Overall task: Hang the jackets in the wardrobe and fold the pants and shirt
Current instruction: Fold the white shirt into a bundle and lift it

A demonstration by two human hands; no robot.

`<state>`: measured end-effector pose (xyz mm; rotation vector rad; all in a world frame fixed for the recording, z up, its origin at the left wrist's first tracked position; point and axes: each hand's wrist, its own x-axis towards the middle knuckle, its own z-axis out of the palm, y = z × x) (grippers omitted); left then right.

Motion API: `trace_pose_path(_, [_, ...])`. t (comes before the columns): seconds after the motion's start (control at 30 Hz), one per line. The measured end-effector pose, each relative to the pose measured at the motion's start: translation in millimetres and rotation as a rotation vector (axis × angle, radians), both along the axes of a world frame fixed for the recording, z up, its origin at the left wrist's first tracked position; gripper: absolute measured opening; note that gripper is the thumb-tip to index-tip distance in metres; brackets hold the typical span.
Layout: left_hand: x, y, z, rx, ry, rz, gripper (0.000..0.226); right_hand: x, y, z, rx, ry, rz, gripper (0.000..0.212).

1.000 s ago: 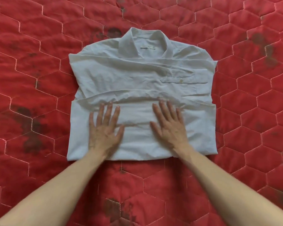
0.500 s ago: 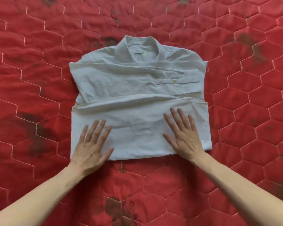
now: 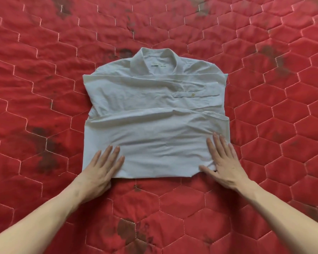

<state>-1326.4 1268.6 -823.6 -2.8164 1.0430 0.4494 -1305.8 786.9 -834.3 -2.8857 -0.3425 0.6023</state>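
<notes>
While pressing shirt [image 3: 154,125] flat, left hand [image 3: 101,169], right hand [image 3: 223,162], fingers straight, gripping nothing; probably folding upward next.

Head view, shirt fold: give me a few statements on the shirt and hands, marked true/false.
1. The white shirt lies on a red quilted cover with its collar at the far end. True.
2. The left hand grips a bunched corner of the shirt. False: it lies flat, fingers straight, on the near left corner.
3. The right hand rests flat on the near right corner. True.
4. The shirt's lower part is folded up over the body. True.
5. A hanger sits beside the shirt. False: none is visible.
</notes>
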Motion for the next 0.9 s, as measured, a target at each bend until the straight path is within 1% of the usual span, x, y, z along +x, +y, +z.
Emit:
trace_pose_path(0.03, [-2.0, -3.0, 2.4, 0.013, -0.017, 0.003, 0.075, -0.6, -5.3, 3.3, 0.002, -0.004, 0.066, 0.104])
trace_pose_path(0.1, [-3.4, -13.0, 8.9, 0.024, -0.022, 0.056, 0.070, -0.9, -13.6, 11.0, -0.013, -0.014, 0.191, 0.107])
trace_pose_path(0.17, [-4.7, -23.0, 14.6, 0.016, -0.024, 0.169, 0.068, 1.8, -14.8, 19.1, -0.038, -0.001, 0.225, 0.105])
trace_pose_path(0.2, [-6.1, -27.3, 16.6, 0.006, -0.016, 0.227, 0.070, 3.1, -11.3, 22.4, -0.057, -0.003, 0.223, 0.099])
trace_pose_path(0.23, [-8.5, -31.4, 17.8, -0.013, -0.017, 0.273, 0.072, 3.6, -5.9, 25.5, -0.078, -0.031, 0.224, 0.089])
trace_pose_path(0.3, [-11.3, -35.7, 20.3, -0.055, 0.002, 0.347, 0.070, 2.3, 5.2, 30.5, -0.127, -0.152, 0.242, 0.064])
trace_pose_path(0.33, [-12.0, -36.1, 21.9, -0.051, 0.060, 0.389, 0.071, 1.4, 9.0, 33.1, -0.139, -0.188, 0.236, 0.061])
trace_pose_path(0.4, [-12.2, -34.0, 28.5, 0.003, 0.176, 0.447, 0.080, -2.4, 10.3, 38.8, -0.113, -0.218, 0.190, 0.063])
trace_pose_path(0.47, [-13.2, -30.9, 37.4, 0.030, 0.220, 0.437, 0.090, -5.5, 7.3, 47.1, -0.076, -0.227, 0.157, 0.068])
trace_pose_path(0.53, [-19.5, -26.5, 48.4, 0.078, 0.297, 0.462, 0.100, -12.6, 2.7, 57.2, -0.079, -0.232, 0.177, 0.067])
trace_pose_path(0.6, [-30.7, -25.5, 66.9, 0.095, 0.388, 0.506, 0.107, -24.5, -5.2, 69.7, -0.066, -0.282, 0.267, 0.055])
trace_pose_path(0.63, [-39.4, -23.4, 74.9, 0.089, 0.407, 0.514, 0.108, -32.1, -8.6, 78.8, -0.057, -0.298, 0.296, 0.045])
trace_pose_path(0.67, [-49.2, -20.8, 81.1, 0.041, 0.375, 0.497, 0.109, -40.3, -12.6, 87.4, -0.037, -0.315, 0.321, 0.038])
trace_pose_path(0.7, [-60.0, -15.4, 87.7, -0.008, 0.344, 0.466, 0.109, -47.9, -19.4, 93.6, -0.016, -0.300, 0.336, 0.040])
trace_pose_path(0.73, [-70.6, -8.8, 93.9, -0.038, 0.337, 0.456, 0.106, -56.4, -25.7, 97.4, -0.004, -0.215, 0.328, 0.049])
trace_pose_path(0.77, [-80.6, -1.1, 99.3, -0.039, 0.362, 0.451, 0.102, -65.8, -32.0, 102.7, 0.009, -0.073, 0.280, 0.053])
trace_pose_path(0.8, [-86.3, 5.6, 103.0, -0.044, 0.398, 0.449, 0.096, -73.7, -36.5, 108.6, 0.045, 0.041, 0.242, 0.052])
trace_pose_path(0.83, [-88.0, 10.6, 104.4, -0.086, 0.488, 0.498, 0.087, -81.4, -42.0, 112.6, 0.078, 0.141, 0.182, 0.048])
trace_pose_path(0.87, [-84.3, 8.9, 103.1, -0.073, 0.524, 0.530, 0.075, -84.9, -45.2, 118.4, 0.093, 0.234, 0.094, 0.043])
trace_pose_path(0.9, [-81.4, 13.1, 103.3, -0.011, 0.572, 0.450, 0.060, -84.9, -47.1, 123.8, 0.118, 0.293, 0.023, 0.040])
